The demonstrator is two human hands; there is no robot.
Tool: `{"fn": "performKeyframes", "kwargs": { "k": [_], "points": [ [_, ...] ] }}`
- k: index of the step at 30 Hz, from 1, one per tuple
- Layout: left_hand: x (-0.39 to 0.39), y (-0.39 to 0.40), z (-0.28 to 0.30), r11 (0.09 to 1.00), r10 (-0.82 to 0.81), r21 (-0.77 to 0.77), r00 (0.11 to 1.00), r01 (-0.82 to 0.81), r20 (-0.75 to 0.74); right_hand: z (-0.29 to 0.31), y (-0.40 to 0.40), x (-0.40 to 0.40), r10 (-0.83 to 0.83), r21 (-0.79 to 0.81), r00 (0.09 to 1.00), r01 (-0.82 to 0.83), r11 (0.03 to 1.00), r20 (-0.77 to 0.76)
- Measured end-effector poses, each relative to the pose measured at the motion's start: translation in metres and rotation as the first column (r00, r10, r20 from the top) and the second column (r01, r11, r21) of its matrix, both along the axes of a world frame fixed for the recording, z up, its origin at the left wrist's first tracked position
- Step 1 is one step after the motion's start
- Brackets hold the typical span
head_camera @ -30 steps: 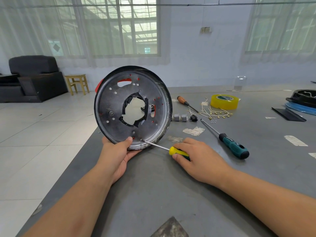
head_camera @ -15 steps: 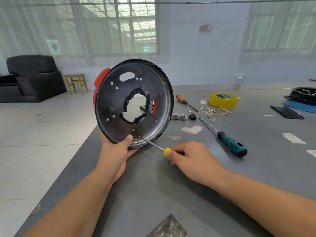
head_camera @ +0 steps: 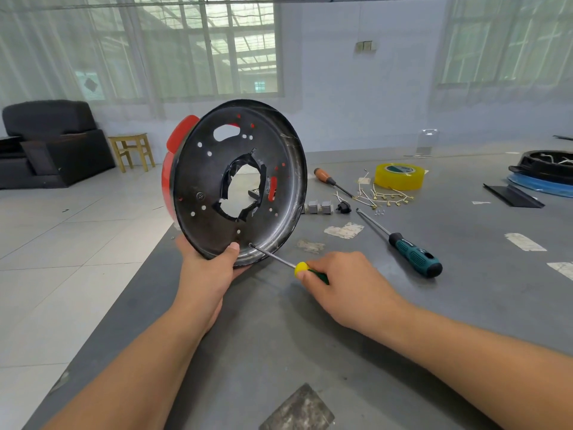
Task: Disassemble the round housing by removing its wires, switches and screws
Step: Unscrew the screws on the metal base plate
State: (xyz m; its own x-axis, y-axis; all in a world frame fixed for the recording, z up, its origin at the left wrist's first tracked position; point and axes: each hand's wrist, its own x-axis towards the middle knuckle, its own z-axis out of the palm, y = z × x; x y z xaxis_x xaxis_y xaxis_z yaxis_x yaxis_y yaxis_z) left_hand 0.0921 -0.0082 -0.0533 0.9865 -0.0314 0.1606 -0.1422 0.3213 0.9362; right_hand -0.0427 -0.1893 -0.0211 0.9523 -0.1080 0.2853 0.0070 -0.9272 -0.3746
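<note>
The round housing [head_camera: 210, 181], a dark metal disc with a jagged centre hole and a red shell behind it, stands on edge at the table's left front. My left hand [head_camera: 206, 271] grips its lower rim, thumb on the face. My right hand [head_camera: 344, 283] holds a yellow-and-green screwdriver [head_camera: 302, 268]; its tip touches the housing's lower face beside my thumb. Removed wires [head_camera: 383, 195], two grey switches [head_camera: 319, 207] and small screws [head_camera: 379, 212] lie on the table behind.
On the grey table [head_camera: 341, 352] lie a teal-handled screwdriver [head_camera: 412, 254], an orange-handled screwdriver [head_camera: 328, 180], a yellow tape roll [head_camera: 399, 176], a small black plug [head_camera: 343, 207] and another black housing [head_camera: 545, 164] at far right. The table's left edge drops to tiled floor.
The housing has turned and tilted, showing more of its red shell at the left. My right hand has slid forward over the screwdriver handle; the tip stays on the lower face.
</note>
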Motion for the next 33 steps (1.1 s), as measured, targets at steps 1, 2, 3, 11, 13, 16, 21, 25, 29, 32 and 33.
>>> {"fn": "performKeyframes", "kwargs": {
  "k": [1, 2, 3, 11, 13, 16, 21, 25, 29, 32, 33],
  "points": [
    [0.001, 0.0, -0.001, 1.0, 0.007, 0.008, 1.0, -0.007, 0.005, 0.002, 0.0, -0.001, 0.021, -0.098, 1.0, -0.019, 0.995, 0.019],
    [0.001, 0.001, -0.001, 1.0, 0.01, 0.018, 1.0, -0.01, 0.011, 0.003, 0.0, -0.002, 0.037, -0.208, 0.999, -0.028, 0.978, 0.039],
    [0.001, 0.001, -0.001, 1.0, 0.011, 0.029, 1.0, -0.012, 0.016, 0.003, -0.001, -0.004, 0.056, -0.329, 0.996, -0.03, 0.944, 0.071],
    [0.001, -0.002, -0.005, 0.998, 0.061, 0.009, 0.998, -0.061, 0.012, 0.001, -0.007, 0.001, 0.179, -0.637, 0.96, -0.002, 0.771, 0.214],
    [0.001, -0.001, -0.005, 0.998, 0.069, -0.001, 0.998, -0.069, 0.006, 0.001, -0.007, 0.002, 0.142, -0.637, 0.96, 0.047, 0.769, 0.242],
    [0.003, -0.001, -0.006, 0.997, 0.083, -0.005, 0.997, -0.083, 0.005, 0.001, -0.007, 0.003, 0.088, -0.6, 0.976, 0.051, 0.799, 0.2],
    [0.003, -0.001, -0.007, 0.995, 0.093, 0.03, 0.995, -0.094, 0.037, 0.0, -0.009, 0.003, 0.075, -0.316, 0.983, -0.019, 0.949, 0.167],
    [0.006, 0.0, -0.008, 0.993, 0.116, 0.021, 0.993, -0.117, 0.033, -0.001, -0.011, 0.007, -0.005, 0.237, 0.968, -0.056, 0.97, 0.251],
    [0.012, 0.001, -0.011, 0.988, 0.151, -0.006, 0.989, -0.151, 0.002, 0.001, -0.011, 0.011, -0.12, 0.735, 0.957, -0.12, 0.668, 0.265],
    [0.016, 0.002, -0.013, 0.984, 0.179, 0.023, 0.984, -0.179, -0.016, 0.002, -0.011, 0.013, -0.149, 0.888, 0.95, -0.19, 0.419, 0.273],
    [0.016, 0.002, -0.014, 0.982, 0.186, 0.035, 0.982, -0.185, -0.016, 0.001, -0.011, 0.013, -0.147, 0.901, 0.952, -0.195, 0.388, 0.269]
  ]
}}
